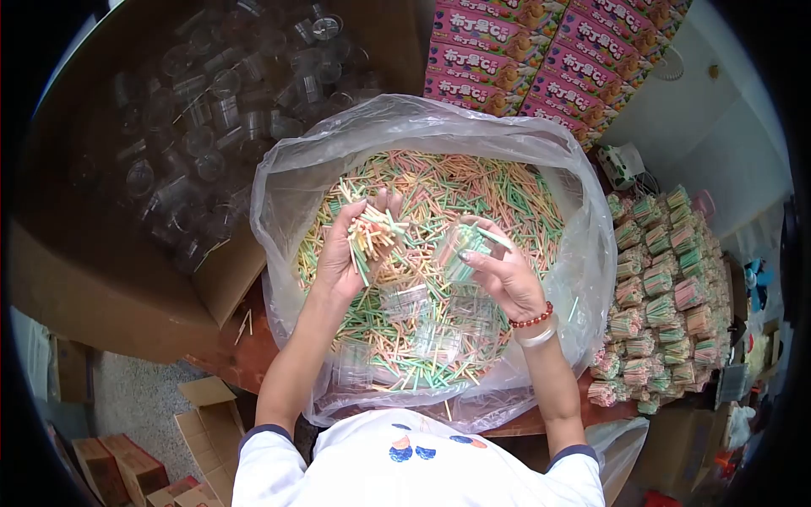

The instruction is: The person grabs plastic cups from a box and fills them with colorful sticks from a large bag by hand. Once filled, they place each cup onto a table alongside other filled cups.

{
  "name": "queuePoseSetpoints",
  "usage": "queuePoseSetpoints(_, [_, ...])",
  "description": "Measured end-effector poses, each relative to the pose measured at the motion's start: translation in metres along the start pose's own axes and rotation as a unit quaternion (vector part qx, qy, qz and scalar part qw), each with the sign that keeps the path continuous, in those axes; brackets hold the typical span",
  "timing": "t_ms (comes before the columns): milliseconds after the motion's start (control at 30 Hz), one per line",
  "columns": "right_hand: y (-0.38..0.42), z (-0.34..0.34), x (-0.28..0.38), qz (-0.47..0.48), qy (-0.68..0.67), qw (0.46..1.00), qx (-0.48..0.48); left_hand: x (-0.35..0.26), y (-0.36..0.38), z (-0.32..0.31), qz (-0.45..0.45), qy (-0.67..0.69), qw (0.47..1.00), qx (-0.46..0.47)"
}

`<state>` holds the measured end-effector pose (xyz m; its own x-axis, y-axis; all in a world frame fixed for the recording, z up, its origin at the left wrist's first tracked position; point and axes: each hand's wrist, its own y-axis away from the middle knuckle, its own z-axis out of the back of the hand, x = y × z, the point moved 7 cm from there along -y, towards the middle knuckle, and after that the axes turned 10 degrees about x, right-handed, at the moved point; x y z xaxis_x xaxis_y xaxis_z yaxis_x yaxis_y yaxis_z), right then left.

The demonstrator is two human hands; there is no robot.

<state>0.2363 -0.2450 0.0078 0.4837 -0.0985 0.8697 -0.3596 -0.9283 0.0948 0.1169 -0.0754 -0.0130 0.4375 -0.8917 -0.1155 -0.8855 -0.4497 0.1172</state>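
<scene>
Holding pastel sticks (374, 233) bunched in clenched left grip (341, 252); right grip (508, 277) clamped on clear cup (456, 260)

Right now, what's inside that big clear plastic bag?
Loose pastel sticks fill the bag, with several clear containers on top. Over them, the left hand holds a bunch of sticks, the right hand another clear container. Whatever lies beneath the top layer is hidden.

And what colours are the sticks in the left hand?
The sticks are pale yellow, green and peach; see the head view.
</scene>
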Motion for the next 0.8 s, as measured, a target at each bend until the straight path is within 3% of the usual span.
queuePoseSetpoints(100, [0.006,-0.006,0.004,0.074,0.119,0.990,-0.016,-0.009,-0.017,0.020,0.032,-0.108,0.991,0.073])
queuePoseSetpoints(133, [0.011,-0.015,0.010,0.120,0.186,0.975,-0.029,-0.006,-0.013,0.021,0.028,-0.089,0.994,0.055])
queuePoseSetpoints(200, [0.014,-0.015,0.003,0.135,0.193,0.971,-0.043,-0.001,-0.012,0.013,0.004,-0.063,0.997,0.053])
queuePoseSetpoints(267, [0.020,-0.019,0.007,0.180,0.315,0.929,-0.078,0.006,-0.009,-0.001,-0.019,-0.027,0.997,0.063])
queuePoseSetpoints(300, [0.022,-0.019,0.004,0.187,0.353,0.911,-0.101,0.008,-0.004,-0.010,-0.045,-0.095,0.994,0.040])
queuePoseSetpoints(367, [0.025,-0.025,-0.001,0.178,0.347,0.914,-0.111,0.015,0.009,-0.035,-0.107,-0.189,0.976,0.008])
queuePoseSetpoints(467, [0.025,-0.027,-0.008,0.170,0.389,0.895,-0.133,0.028,0.014,-0.064,-0.168,-0.386,0.904,0.077])
queuePoseSetpoints(567, [0.026,-0.032,-0.009,0.181,0.386,0.893,-0.142,0.049,0.016,-0.072,-0.191,-0.499,0.826,0.180])
queuePoseSetpoints(633, [0.023,-0.027,-0.014,0.182,0.388,0.893,-0.140,0.057,0.016,-0.062,-0.161,-0.586,0.777,0.163])
queuePoseSetpoints(767, [0.021,-0.029,-0.013,0.193,0.373,0.899,-0.128,0.060,0.009,-0.054,-0.163,-0.509,0.829,0.163])
queuePoseSetpoints(800, [0.022,-0.031,-0.012,0.185,0.350,0.910,-0.127,0.060,0.010,-0.056,-0.153,-0.529,0.819,0.164])
